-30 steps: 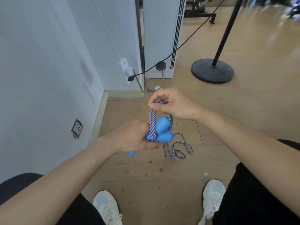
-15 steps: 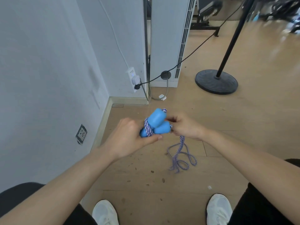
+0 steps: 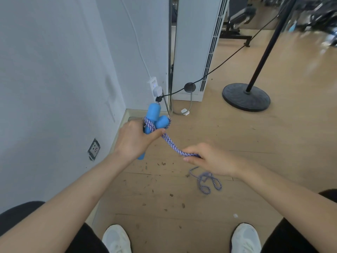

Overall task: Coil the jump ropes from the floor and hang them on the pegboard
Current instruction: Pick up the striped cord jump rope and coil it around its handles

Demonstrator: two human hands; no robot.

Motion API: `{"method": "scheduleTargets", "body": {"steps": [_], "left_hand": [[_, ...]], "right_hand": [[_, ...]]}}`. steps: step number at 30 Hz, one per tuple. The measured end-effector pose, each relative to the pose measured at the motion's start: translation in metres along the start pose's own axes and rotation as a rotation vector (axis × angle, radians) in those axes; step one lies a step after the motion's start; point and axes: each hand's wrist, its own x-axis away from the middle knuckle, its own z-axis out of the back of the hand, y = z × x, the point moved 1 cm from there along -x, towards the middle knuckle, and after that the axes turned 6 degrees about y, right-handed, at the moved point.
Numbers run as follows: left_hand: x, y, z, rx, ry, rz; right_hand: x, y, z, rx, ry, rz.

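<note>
Gripping both blue handles (image 3: pixel 154 117) in the left hand (image 3: pixel 134 141), fingers wrapped tight around them, with the rope (image 3: pixel 171 145) looped over the handle tops. Pinching the bundled rope strands in the right hand (image 3: pixel 209 159), stretched taut between both hands. Dangling loose loops (image 3: pixel 207 180) under the right wrist, above the wood floor (image 3: pixel 200 128), near the wall (image 3: pixel 54 79).

Light wooden floor (image 3: pixel 237 136) underfoot, littered with dark specks. On it stand two white shoes (image 3: pixel 116 238), a round black stand base (image 3: pixel 246 97) and a white cabinet unit (image 3: pixel 193 52) against the wall.
</note>
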Motion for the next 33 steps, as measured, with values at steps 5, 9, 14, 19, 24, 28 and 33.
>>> {"method": "scheduleTargets", "body": {"steps": [5,9,14,19,24,28,33], "left_hand": [[0.003,0.002,-0.005,-0.198,-0.285,-0.106],[0.013,0.001,-0.018,-0.370,-0.440,-0.346],[0.027,0.008,-0.032,-0.482,-0.456,-0.502],[0.034,0.015,-0.038,-0.551,-0.465,-0.646],[0.039,0.025,-0.038,-0.588,-0.442,-0.773],[0.040,0.027,-0.034,-0.583,-0.410,-0.746],[0.046,0.032,-0.030,-0.522,-0.335,-0.661]], "right_hand": [[0.010,-0.022,0.019,0.104,0.016,0.093],[0.010,-0.025,0.034,0.105,0.161,0.154],[0.010,-0.026,0.036,0.058,0.201,0.156],[0.006,-0.025,0.032,-0.164,0.218,0.086],[-0.003,-0.016,0.021,-0.311,0.194,0.025],[-0.007,-0.011,0.020,-0.416,0.208,-0.013],[-0.012,-0.007,0.019,-0.467,0.218,-0.058]]}}
